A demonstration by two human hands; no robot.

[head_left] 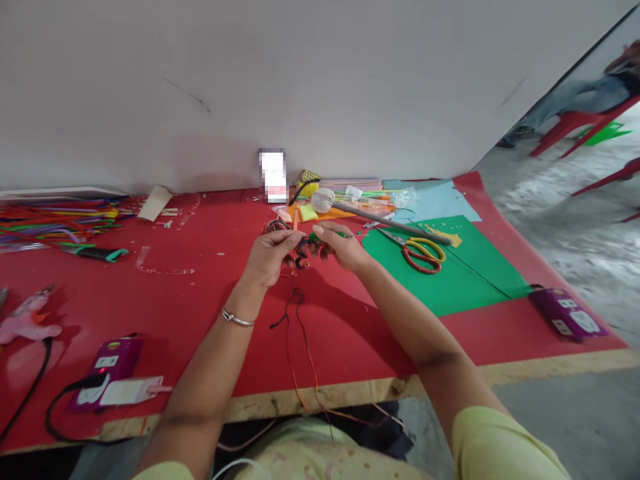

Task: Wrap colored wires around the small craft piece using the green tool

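My left hand is closed in a pinch on a bundle of dark and coloured threads above the red tabletop. My right hand has its thumb and fingers closed around a slim green stick-like thing, whose kind I cannot make out. Between the hands hang small dark reddish-brown pieces, partly covered by the fingers. Loose dark and orange strands trail from there over the table's front edge toward my lap.
Scissors lie on a green sheet at right, beside a grey stick with a pale round head. Coloured pipe cleaners, a cutter, a pink glue gun and purple boxes are at left. A phone leans against the wall.
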